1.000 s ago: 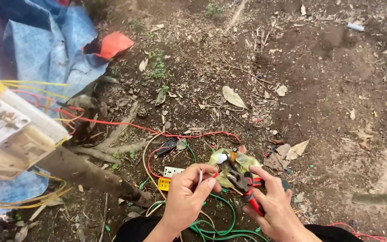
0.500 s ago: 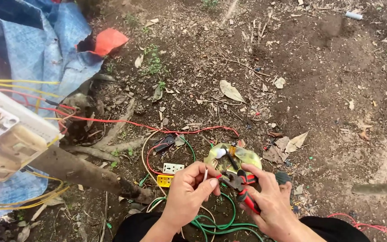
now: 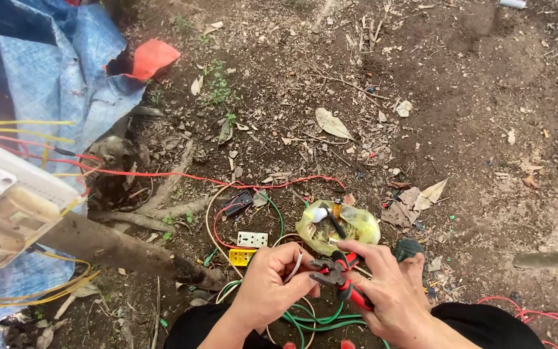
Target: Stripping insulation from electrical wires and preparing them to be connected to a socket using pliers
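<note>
Lower now, both hands work red-handled pliers point(image 3: 340, 278) beside yellow bag point(image 3: 340, 226).

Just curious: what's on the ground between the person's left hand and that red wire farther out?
In the head view, a white socket plate and a yellow block lie between left hand and red wire.

1. A crumpled, see-through yellow-green plastic bag point(image 3: 338, 227) lies on the bare dirt just above the hands. It is bunched into a rounded lump, and a white bulb-shaped piece and a dark stick-like tool show through or on top of it.

2. A pale beige, box-shaped plastic casing point(image 3: 9, 205) sits at the left edge, on a slanting wooden post. A small whitish label with dark marks shows on its upper left face, too small to tell more. Yellow and red wires run out from the casing.
</note>
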